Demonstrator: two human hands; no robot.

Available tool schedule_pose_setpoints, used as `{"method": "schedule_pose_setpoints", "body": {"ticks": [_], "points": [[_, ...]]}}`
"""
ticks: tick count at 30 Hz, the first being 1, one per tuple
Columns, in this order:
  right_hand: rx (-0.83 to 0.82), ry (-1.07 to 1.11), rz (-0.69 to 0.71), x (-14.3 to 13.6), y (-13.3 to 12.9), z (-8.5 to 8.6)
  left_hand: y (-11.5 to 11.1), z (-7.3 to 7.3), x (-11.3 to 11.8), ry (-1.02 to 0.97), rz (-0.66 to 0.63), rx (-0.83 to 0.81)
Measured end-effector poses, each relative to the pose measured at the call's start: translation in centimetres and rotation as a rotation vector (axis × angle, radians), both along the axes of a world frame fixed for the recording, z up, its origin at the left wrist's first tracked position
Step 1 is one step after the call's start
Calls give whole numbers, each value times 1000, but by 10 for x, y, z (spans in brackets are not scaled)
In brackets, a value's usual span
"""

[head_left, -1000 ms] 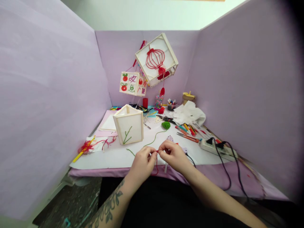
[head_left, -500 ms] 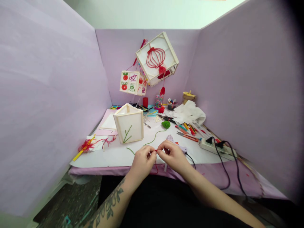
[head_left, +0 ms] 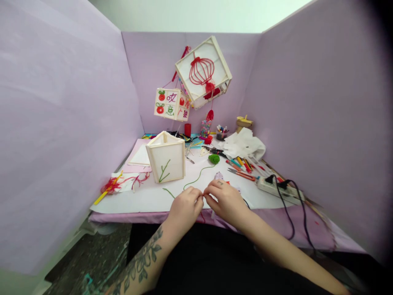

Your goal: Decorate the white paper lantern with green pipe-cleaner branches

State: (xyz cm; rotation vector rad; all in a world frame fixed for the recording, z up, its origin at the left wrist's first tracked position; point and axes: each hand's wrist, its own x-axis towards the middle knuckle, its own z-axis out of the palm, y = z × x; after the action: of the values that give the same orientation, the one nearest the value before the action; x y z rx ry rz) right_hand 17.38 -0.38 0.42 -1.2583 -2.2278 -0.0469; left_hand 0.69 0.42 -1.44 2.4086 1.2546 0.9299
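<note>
Fingertip to fingertip, my left hand (head_left: 185, 207) and my right hand (head_left: 227, 201) meet just over the table's front edge. Both pinch a thin red yarn (head_left: 202, 217), whose tail dangles below; the pinched part is mostly hidden by the fingers. Beyond my left hand stands a white-panelled wooden lantern frame (head_left: 176, 162) with a green yarn branch (head_left: 165, 171) on its front. A short green strand (head_left: 168, 193) lies nearby. From a green yarn ball (head_left: 214, 159) a strand runs toward my hands. A pale lilac glue gun (head_left: 218, 176) is largely covered by my right hand.
Scissors with orange handles (head_left: 241, 174), pens (head_left: 241, 164) and a power strip (head_left: 279, 190) with black cords lie at right. Crumpled white paper (head_left: 244, 143) sits behind them. Red yarn scraps (head_left: 111, 185) lie left. Two decorated lanterns (head_left: 204, 73) hang at the back.
My right hand has turned so that more of its back shows and it covers more of the glue gun. Less red yarn shows between the fingertips. The view has shifted slightly.
</note>
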Motion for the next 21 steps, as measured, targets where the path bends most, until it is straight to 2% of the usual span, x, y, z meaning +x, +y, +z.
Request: {"method": "schedule_pose_setpoints", "body": {"ticks": [6,17,21], "points": [[-135,146,2,3,4,0,1,0,-1,-15,-1,-48],[-203,413,6,-3,6,-3,0,3,0,-199,-15,-137],[-223,432,4,-3,5,-3,1,1,1,-261,-1,-150]]}}
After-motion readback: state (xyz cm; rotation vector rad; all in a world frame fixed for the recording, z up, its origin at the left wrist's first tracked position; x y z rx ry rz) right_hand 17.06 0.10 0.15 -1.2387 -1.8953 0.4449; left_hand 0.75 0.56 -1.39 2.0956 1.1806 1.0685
